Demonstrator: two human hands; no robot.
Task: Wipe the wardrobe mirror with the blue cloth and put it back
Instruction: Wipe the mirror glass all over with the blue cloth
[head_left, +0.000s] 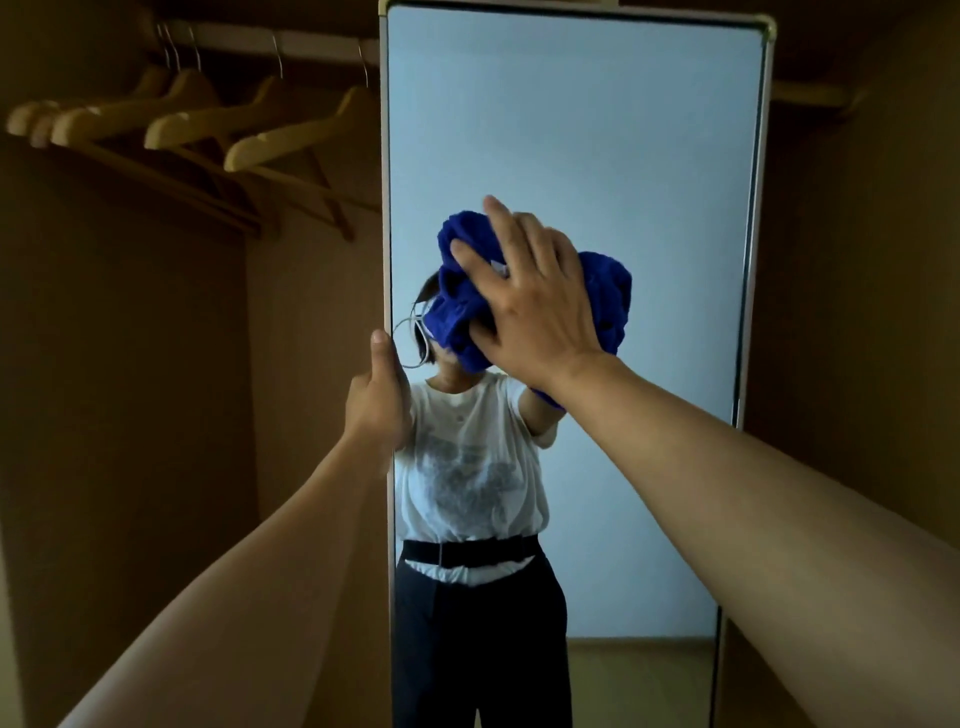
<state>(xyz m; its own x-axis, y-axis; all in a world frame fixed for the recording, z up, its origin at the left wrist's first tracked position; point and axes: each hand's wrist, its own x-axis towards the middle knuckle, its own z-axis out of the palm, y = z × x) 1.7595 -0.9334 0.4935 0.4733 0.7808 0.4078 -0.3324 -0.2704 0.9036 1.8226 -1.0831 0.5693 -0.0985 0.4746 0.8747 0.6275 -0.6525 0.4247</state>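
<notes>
The right hand (524, 301) covers the middle of the cloth (608, 296). The cloth hides the reflected face. The left hand's (376, 400) fingers are hidden behind the mirror (597, 130) edge. The mirror's bottom is cut off by the frame.

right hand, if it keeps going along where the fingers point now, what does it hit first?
The right hand, pressing the blue cloth flat on the mirror, points up and left. That line crosses bare glass, then probably meets the mirror's left frame edge.
</notes>
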